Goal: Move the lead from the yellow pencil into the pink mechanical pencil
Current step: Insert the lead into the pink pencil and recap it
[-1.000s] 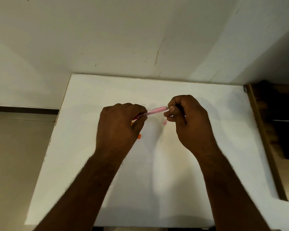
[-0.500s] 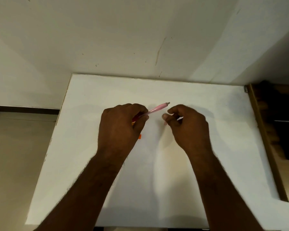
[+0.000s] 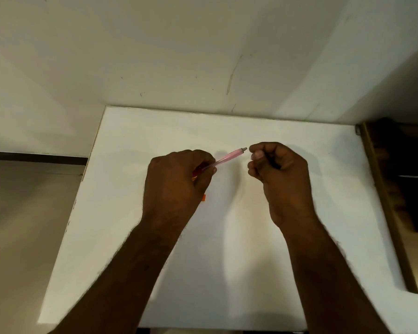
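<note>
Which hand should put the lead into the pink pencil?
Probably the right hand: its pinched fingertips sit beside the open end of the pink mechanical pencil, which the left hand grips.

The left hand (image 3: 176, 182) is gripping the pink pencil (image 3: 229, 157) above the white table (image 3: 227, 261), its metal end pointing at the curled right hand (image 3: 279, 174).

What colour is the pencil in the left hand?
Translucent pink, with a small metal end; the pink mechanical pencil shows in the head view, gripped by the left hand.
</note>
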Tool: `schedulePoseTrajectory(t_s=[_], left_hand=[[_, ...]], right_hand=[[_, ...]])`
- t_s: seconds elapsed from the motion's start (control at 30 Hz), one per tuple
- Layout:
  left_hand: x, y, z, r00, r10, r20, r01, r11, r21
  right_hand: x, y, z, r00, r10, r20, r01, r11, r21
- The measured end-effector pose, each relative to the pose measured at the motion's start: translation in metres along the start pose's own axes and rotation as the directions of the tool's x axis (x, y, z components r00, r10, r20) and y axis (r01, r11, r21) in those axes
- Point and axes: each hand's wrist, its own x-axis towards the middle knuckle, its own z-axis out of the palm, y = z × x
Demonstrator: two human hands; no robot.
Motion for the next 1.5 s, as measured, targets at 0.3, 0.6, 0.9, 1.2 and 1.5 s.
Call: schedulePoseTrajectory(t_s=[0.3, 0.6, 0.9, 1.2, 1.5], left_hand=[[0.0, -0.001, 0.001, 1.0, 0.024, 0.001, -0.024, 1.0, 0.009], [0.0, -0.002, 0.0, 0.999, 0.028, 0.016, -0.028, 0.999, 0.018], [-0.001, 0.001, 0.002, 0.999, 0.048, 0.023, -0.048, 0.998, 0.033], [-0.005, 0.013, 0.009, 0.991, -0.021, 0.134, 0.041, 0.988, -0.15], [0.001, 0.001, 0.0, 0.991, -0.126, 0.052, 0.13, 0.988, -0.078]], right_hand=[[-0.001, -0.006, 0.0, 0.998, 0.043, 0.045, -0.054, 0.962, 0.266], [0.0, -0.002, 0.003, 0.997, -0.041, 0.059, 0.032, 0.989, 0.147], [0.0, -0.002, 0.002, 0.996, -0.03, 0.079, 0.023, 0.996, 0.09], [-0.005, -0.004, 0.01, 0.979, 0.039, 0.202, -0.048, 0.998, 0.044], [-0.005, 0.01, 0.01, 0.993, -0.111, 0.029, 0.102, 0.735, -0.67]])
